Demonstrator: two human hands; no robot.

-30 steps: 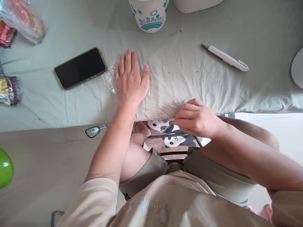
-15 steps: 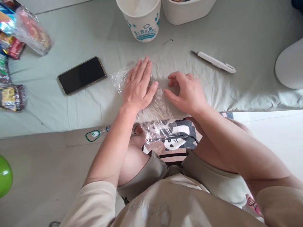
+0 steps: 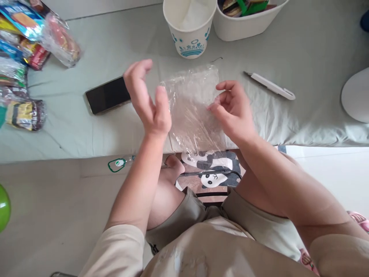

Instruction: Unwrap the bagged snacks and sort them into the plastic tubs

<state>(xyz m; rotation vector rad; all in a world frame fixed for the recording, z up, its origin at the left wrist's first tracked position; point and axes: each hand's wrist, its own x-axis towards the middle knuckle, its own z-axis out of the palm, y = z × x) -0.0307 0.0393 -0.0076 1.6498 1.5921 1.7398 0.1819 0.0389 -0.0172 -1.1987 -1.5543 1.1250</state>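
A crumpled clear plastic bag lies on the light green cloth in front of me, its near end hanging over the edge. My left hand is raised off the bag at its left side, fingers curved and thumb apart, with nothing in it. At the bag's right edge, my right hand has thumb and fingertips closed together on the plastic. A black phone lies left of the bag, partly covered by my left hand. To the right lies a white utility knife.
Beyond the bag stand a patterned paper cup and a white bin holding wrapped packets. Several snack packets are piled at the far left. A white rounded object sits at the right edge.
My left hand has lifted off the bag and moved left, uncovering it. My right hand has closed on the bag's right edge. The bag lies more spread out. The view has shifted slightly.
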